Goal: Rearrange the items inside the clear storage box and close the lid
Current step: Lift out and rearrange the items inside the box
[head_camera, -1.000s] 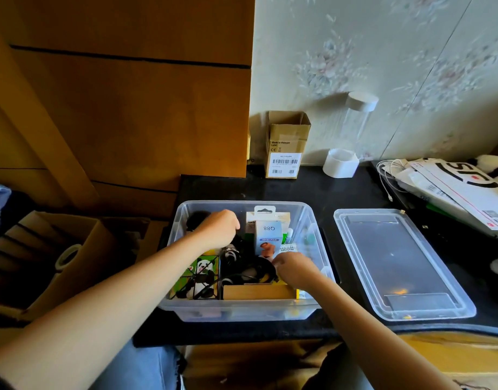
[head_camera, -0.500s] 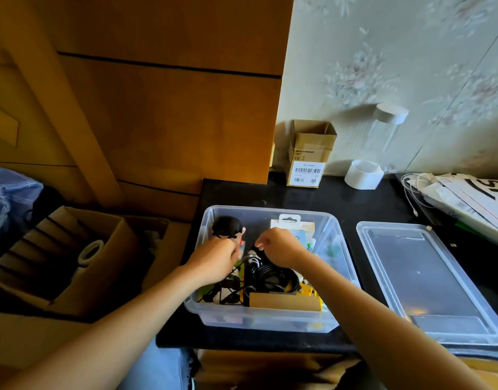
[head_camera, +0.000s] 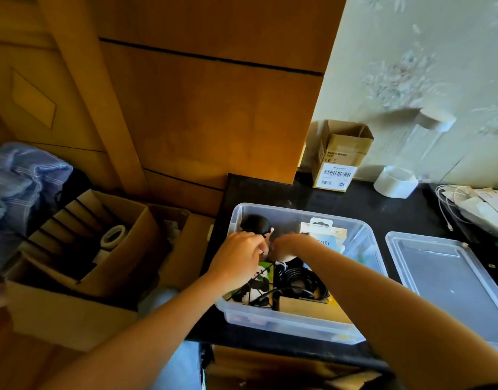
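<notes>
The clear storage box (head_camera: pixel 298 211) stands on the black counter with no lid on. My left hand (head_camera: pixel 236 257) and my right hand (head_camera: pixel 291 244) meet inside it at the back left, fingers curled close together. What they pinch is hidden. Just behind them lies a round black object (head_camera: pixel 253 223). A coiled black cable (head_camera: pixel 301 280), a green panda packet (head_camera: pixel 260 280), a flat brown carton (head_camera: pixel 307 306) and a blue-white hanging packet (head_camera: pixel 325 237) fill the box. The clear lid (head_camera: pixel 453 277) lies flat on the counter to the right of the box.
A small cardboard box (head_camera: pixel 340 156), a white tape roll (head_camera: pixel 395 181) and a clear jar (head_camera: pixel 428 136) stand by the wall. White cables and papers (head_camera: pixel 467 201) lie at the far right. Open cartons (head_camera: pixel 81 243) sit on the floor to the left, below a wooden cabinet.
My right hand moved from the box's front right to the back left and now meets my left hand. The camera turned left, so the box sits further right in view.
</notes>
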Action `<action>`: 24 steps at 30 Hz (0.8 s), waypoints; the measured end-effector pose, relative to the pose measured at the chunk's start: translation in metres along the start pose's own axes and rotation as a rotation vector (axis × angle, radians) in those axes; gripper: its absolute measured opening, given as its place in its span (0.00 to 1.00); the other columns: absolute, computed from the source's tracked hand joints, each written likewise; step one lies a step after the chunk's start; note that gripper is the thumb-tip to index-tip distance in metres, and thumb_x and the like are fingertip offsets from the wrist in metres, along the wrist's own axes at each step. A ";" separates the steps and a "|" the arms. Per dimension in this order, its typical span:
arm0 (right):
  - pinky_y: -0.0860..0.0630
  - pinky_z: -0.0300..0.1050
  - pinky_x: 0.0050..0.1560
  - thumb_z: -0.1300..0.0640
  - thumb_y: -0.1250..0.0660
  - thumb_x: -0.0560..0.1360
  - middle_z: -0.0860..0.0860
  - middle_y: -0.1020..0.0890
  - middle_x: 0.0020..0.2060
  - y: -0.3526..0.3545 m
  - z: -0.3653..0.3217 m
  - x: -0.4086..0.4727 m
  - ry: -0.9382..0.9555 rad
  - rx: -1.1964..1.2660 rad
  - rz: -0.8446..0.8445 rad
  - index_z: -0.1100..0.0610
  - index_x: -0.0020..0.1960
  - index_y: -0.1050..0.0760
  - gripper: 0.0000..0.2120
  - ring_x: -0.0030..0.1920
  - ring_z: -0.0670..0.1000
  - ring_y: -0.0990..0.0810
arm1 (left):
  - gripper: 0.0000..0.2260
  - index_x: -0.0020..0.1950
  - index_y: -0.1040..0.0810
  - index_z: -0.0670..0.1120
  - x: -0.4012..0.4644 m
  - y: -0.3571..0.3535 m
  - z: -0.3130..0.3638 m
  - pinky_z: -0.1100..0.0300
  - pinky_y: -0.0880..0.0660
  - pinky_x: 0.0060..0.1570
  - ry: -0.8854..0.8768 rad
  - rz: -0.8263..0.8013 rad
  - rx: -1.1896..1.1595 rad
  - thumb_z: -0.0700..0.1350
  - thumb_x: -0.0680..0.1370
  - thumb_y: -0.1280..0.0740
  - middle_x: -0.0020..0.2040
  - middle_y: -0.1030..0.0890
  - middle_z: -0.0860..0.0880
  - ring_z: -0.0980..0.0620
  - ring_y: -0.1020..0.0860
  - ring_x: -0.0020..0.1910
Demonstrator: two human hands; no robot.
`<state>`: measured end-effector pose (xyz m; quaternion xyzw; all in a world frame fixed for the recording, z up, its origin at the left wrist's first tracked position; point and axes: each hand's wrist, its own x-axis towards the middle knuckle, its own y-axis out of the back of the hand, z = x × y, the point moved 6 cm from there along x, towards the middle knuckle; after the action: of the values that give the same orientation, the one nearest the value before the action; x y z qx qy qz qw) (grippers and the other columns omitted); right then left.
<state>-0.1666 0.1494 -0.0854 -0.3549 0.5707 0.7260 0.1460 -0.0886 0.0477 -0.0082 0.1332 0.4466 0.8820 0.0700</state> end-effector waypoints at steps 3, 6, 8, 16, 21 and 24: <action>0.26 0.44 0.51 0.56 0.41 0.79 0.59 0.30 0.66 -0.001 -0.003 0.002 0.011 0.017 -0.069 0.62 0.70 0.37 0.21 0.50 0.54 0.25 | 0.12 0.50 0.20 0.46 0.001 0.000 -0.001 0.63 0.35 0.59 -0.007 0.008 0.058 0.36 0.79 0.42 0.49 0.19 0.51 0.53 0.24 0.51; 0.28 0.38 0.43 0.57 0.44 0.81 0.58 0.34 0.69 -0.004 -0.003 0.000 -0.044 0.084 -0.111 0.61 0.74 0.45 0.24 0.34 0.48 0.33 | 0.12 0.51 0.20 0.46 0.001 -0.003 -0.002 0.63 0.36 0.59 -0.012 -0.001 0.115 0.35 0.79 0.42 0.51 0.19 0.51 0.51 0.25 0.53; 0.30 0.44 0.61 0.56 0.44 0.81 0.58 0.35 0.70 -0.004 -0.002 -0.004 -0.042 0.086 -0.114 0.61 0.75 0.47 0.25 0.49 0.53 0.26 | 0.13 0.52 0.20 0.46 0.002 -0.004 -0.003 0.62 0.35 0.58 0.002 -0.001 0.139 0.35 0.78 0.42 0.53 0.19 0.51 0.50 0.26 0.56; 0.20 0.41 0.39 0.59 0.41 0.79 0.59 0.34 0.68 -0.007 -0.004 -0.006 0.038 0.215 -0.144 0.60 0.72 0.39 0.22 0.57 0.60 0.22 | 0.13 0.52 0.20 0.47 0.002 -0.005 -0.006 0.59 0.31 0.57 0.034 0.000 0.135 0.36 0.79 0.42 0.53 0.18 0.51 0.50 0.27 0.57; 0.20 0.39 0.34 0.54 0.37 0.77 0.55 0.28 0.61 0.000 0.002 -0.023 0.081 0.477 -0.072 0.58 0.68 0.32 0.21 0.47 0.54 0.20 | 0.13 0.53 0.19 0.47 0.000 -0.004 -0.006 0.58 0.29 0.56 0.043 0.013 0.129 0.36 0.78 0.42 0.53 0.18 0.50 0.49 0.27 0.57; 0.22 0.38 0.36 0.52 0.34 0.74 0.55 0.20 0.52 0.013 0.007 -0.044 0.161 0.508 0.077 0.58 0.59 0.24 0.16 0.41 0.52 0.20 | 0.13 0.53 0.19 0.46 0.000 -0.003 -0.005 0.56 0.28 0.56 0.039 0.014 0.131 0.37 0.78 0.42 0.53 0.18 0.49 0.48 0.27 0.57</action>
<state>-0.1457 0.1608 -0.0453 -0.3416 0.7573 0.5341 0.1569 -0.0897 0.0456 -0.0139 0.1237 0.5036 0.8538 0.0462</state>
